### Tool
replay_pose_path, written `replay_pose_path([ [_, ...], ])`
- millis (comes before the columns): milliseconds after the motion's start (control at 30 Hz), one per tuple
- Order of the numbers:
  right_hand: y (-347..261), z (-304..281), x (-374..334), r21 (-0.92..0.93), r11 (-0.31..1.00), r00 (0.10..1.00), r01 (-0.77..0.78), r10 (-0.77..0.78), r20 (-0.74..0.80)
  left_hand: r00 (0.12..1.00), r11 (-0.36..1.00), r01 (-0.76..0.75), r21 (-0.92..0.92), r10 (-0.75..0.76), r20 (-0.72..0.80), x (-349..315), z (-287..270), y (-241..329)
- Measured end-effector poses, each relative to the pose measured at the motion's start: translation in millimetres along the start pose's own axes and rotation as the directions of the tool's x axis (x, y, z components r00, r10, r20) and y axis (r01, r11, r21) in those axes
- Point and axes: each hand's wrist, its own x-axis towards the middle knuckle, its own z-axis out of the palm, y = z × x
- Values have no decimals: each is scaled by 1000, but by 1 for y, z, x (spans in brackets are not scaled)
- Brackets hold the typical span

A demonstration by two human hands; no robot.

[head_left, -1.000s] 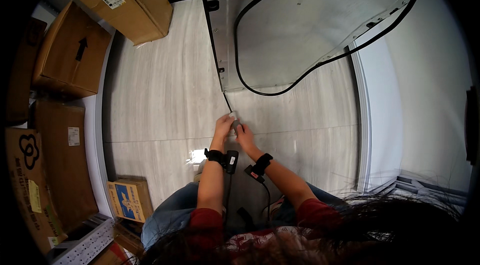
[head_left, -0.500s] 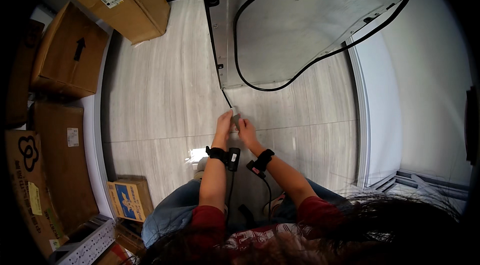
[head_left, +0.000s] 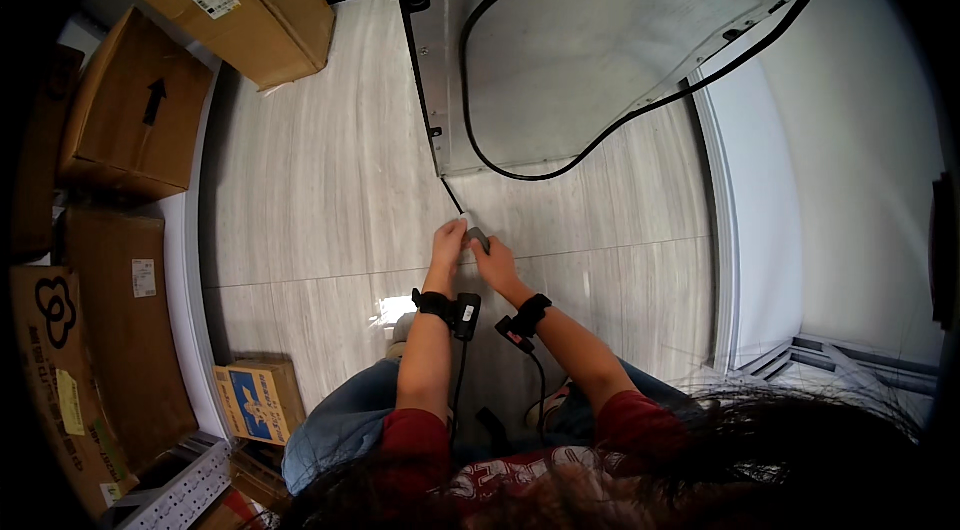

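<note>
Both my hands are on a slim screwdriver-like tool with a grey handle [head_left: 479, 238] and a pale collar. Its thin dark shaft [head_left: 452, 194] points away from me to the lower left corner of a large metal appliance casing [head_left: 560, 80]. Whether the tip touches a screw there is too small to tell. My left hand [head_left: 449, 244] is closed at the collar end. On the rear of the handle, my right hand [head_left: 496, 263] is closed too. Each wrist wears a black strap with a small box and a cable.
A black power cord [head_left: 468, 80] loops across the casing. Cardboard boxes [head_left: 140, 105] line a shelf on the left, and a tall carton [head_left: 235, 5] stands at the far left. A smaller box [head_left: 262, 400] sits near my left knee. To the right is a white panel [head_left: 755, 220].
The handle has tilted a little, its rear end swinging right. My right hand has turned slightly with it, while my left hand stays nearly in place.
</note>
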Motion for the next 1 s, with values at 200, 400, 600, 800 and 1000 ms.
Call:
replay_pose_path([
  [200,4,1,-4,42,999,1000,8,-9,15,1000,998,17,66,-18,15,-1,-2,-4],
  [400,8,2,-9,63,998,1000,-13,12,20,1000,997,-23,77,22,16,-5,3,-4],
  [600,0,-1,-8,88,996,997,-21,14,71,1000,997,-13,75,14,-13,-6,2,-1],
  [800,2,2,-6,72,997,999,-14,11,43,999,997,-2,73,6,-49,-4,2,-2],
  [1000,0,1,-4,85,996,999,-18,14,45,997,997,-19,81,25,-74,-3,4,-1],
])
